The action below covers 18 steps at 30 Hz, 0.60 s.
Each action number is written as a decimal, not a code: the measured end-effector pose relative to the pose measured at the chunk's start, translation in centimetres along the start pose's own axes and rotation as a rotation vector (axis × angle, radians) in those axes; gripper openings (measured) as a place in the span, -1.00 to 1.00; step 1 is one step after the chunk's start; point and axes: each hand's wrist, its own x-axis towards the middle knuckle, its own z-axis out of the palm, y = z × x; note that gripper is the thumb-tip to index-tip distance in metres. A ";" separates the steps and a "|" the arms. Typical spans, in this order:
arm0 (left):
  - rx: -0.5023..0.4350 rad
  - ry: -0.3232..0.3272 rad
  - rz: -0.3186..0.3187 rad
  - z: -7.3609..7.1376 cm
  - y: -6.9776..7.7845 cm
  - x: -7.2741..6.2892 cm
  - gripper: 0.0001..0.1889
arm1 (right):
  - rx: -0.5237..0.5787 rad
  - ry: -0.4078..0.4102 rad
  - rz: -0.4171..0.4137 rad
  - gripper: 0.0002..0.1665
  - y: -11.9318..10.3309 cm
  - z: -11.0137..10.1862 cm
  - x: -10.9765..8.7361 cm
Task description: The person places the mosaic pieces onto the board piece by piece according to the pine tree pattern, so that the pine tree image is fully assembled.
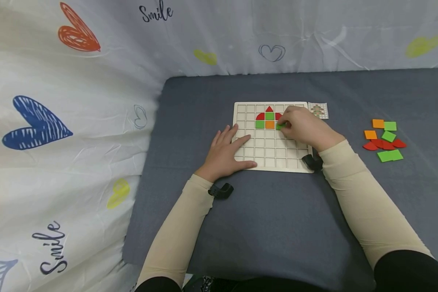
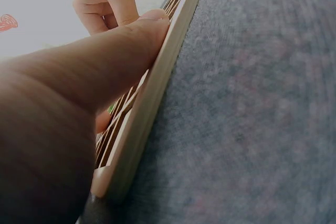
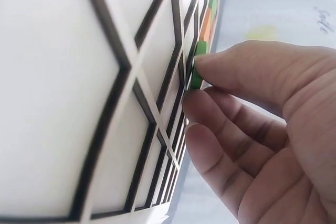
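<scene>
A pale board [image 1: 270,158] with a raised square grid lies on the table. My right hand [image 1: 301,126] pinches a green square tile [image 3: 198,67] between thumb and fingers at a grid cell, right of an orange square [image 1: 269,125]. Another green square [image 1: 260,124] sits left of the orange one. Above them a green square [image 1: 269,116] lies between two red curved pieces [image 1: 260,116], the right one partly covered by my fingers. A red triangle [image 1: 269,109] tops the group. My left hand [image 1: 222,156] rests spread over the board's left side, thumb at the near edge.
A small printed pattern card [image 1: 320,111] lies against the board's upper right corner. Farther right are loose tiles: orange squares [image 1: 378,123], green squares [image 1: 389,155] and several red curved pieces [image 1: 387,145]. White printed cloth [image 1: 226,36] hangs behind and left of the grey-covered table [image 1: 270,219].
</scene>
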 end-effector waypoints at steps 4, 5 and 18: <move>0.003 0.004 0.003 0.0 0.0 0.0 -0.02 | 0.011 0.004 -0.013 -0.71 0.1 0.0 0.1; 0.003 0.004 0.004 0.0 0.0 0.0 -0.02 | 0.013 0.006 -0.015 -0.71 0.1 0.0 0.1; 0.001 0.007 0.004 0.1 0.0 0.0 -0.02 | 0.020 0.008 -0.006 -0.68 0.2 0.6 -0.2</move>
